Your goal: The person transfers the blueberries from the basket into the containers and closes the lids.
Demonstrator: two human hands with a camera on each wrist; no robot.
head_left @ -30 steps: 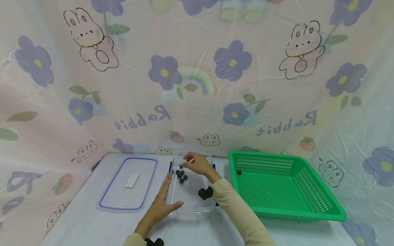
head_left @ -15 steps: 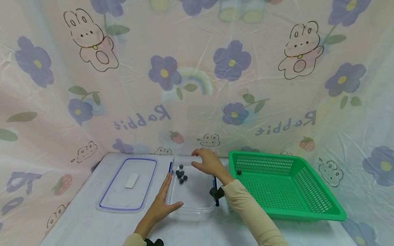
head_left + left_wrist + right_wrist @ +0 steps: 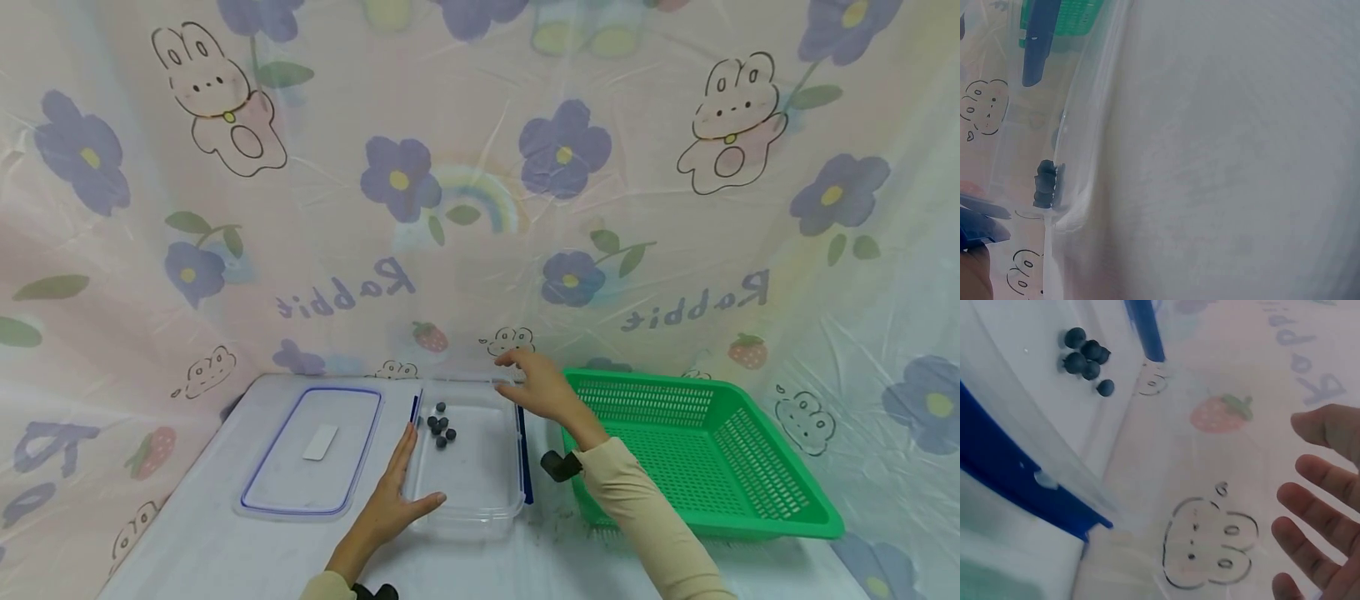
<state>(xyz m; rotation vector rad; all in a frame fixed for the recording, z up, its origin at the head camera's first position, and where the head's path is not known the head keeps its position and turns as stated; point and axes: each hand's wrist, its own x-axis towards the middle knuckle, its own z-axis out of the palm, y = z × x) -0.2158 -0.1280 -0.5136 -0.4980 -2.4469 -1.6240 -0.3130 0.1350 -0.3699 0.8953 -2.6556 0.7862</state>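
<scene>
Several blueberries [image 3: 441, 442] lie clustered at the left of a clear plastic food box [image 3: 480, 512] with blue latches. In the right wrist view these blueberries [image 3: 1074, 362] sit on the box floor. My left hand [image 3: 390, 500] rests along the box's left side, fingers straight and thumb spread toward the front. One fingertip [image 3: 974, 278] shows beside a blue latch [image 3: 982, 228] in the left wrist view. Above the box's far right corner is my right hand [image 3: 546, 385], between box and basket. Its fingers [image 3: 1310, 506] are spread and hold nothing.
A green plastic basket [image 3: 750, 525] stands to the right, partly behind the right forearm. On the left lies a clear lid [image 3: 345, 467] with a blue seal and a white label [image 3: 320, 442]. A printed curtain [image 3: 480, 275] closes off the back and sides.
My right hand has moved from over the blueberries rightward toward the basket, with nothing in its fingers. It now covers the basket's left side, where a blueberry showed before. The left hand stays put.
</scene>
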